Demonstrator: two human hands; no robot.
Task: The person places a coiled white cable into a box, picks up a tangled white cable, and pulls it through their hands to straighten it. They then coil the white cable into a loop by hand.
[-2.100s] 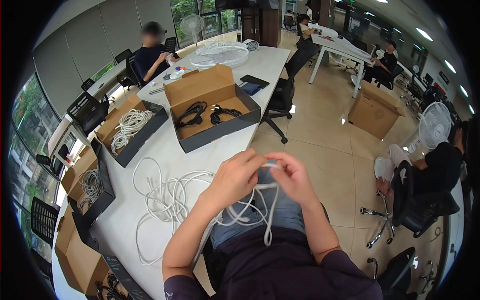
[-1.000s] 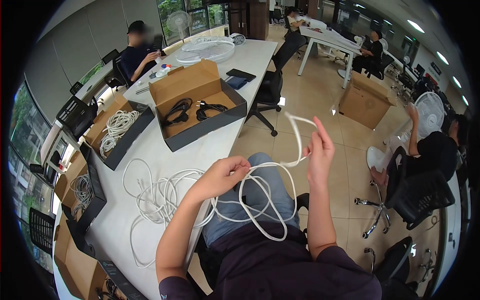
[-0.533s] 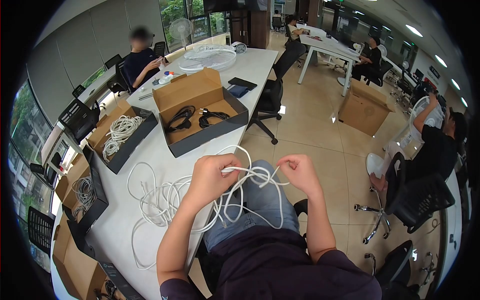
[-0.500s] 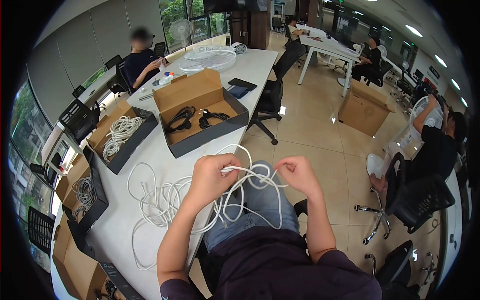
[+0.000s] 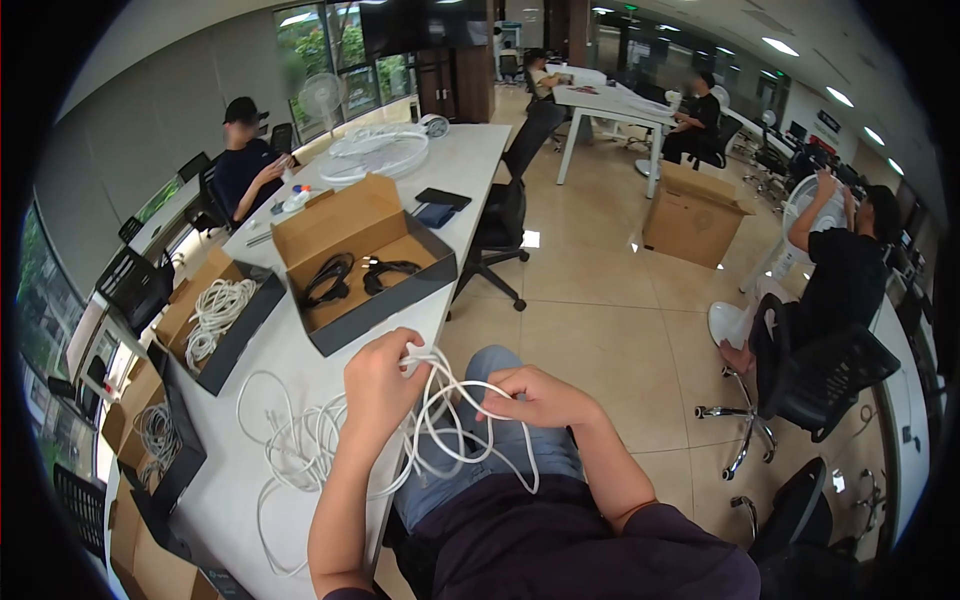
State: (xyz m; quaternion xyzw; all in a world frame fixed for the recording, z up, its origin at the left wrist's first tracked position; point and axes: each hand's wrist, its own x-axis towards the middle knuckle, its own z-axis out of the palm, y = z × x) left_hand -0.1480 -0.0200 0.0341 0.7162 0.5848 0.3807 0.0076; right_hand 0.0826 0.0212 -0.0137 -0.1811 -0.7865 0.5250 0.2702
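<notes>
Loops of a white cable (image 5: pixel 447 412) hang between my two hands, over my lap and the table's edge. My left hand (image 5: pixel 381 385) pinches the upper strands between thumb and fingers. On the other side, my right hand (image 5: pixel 533 396) is closed on the cable where strands cross, its thumb against the fingers. One loose bend dangles below my right hand. To the left, more tangled white cable (image 5: pixel 300 440) spreads over the white table (image 5: pixel 235 490), with strands running up toward my left hand.
An open box (image 5: pixel 390 312) with black cords stands ahead on the table. Left of it are a box of white cables (image 5: pixel 225 318) and a box of grey cables (image 5: pixel 160 440). A fan guard (image 5: pixel 375 155) lies farther back. A person (image 5: pixel 850 250) sits at right near a cardboard carton (image 5: pixel 690 220).
My right hand has moved in toward my left and closed on the crossing strands. The camera view has shifted, so the surroundings sit farther left.
</notes>
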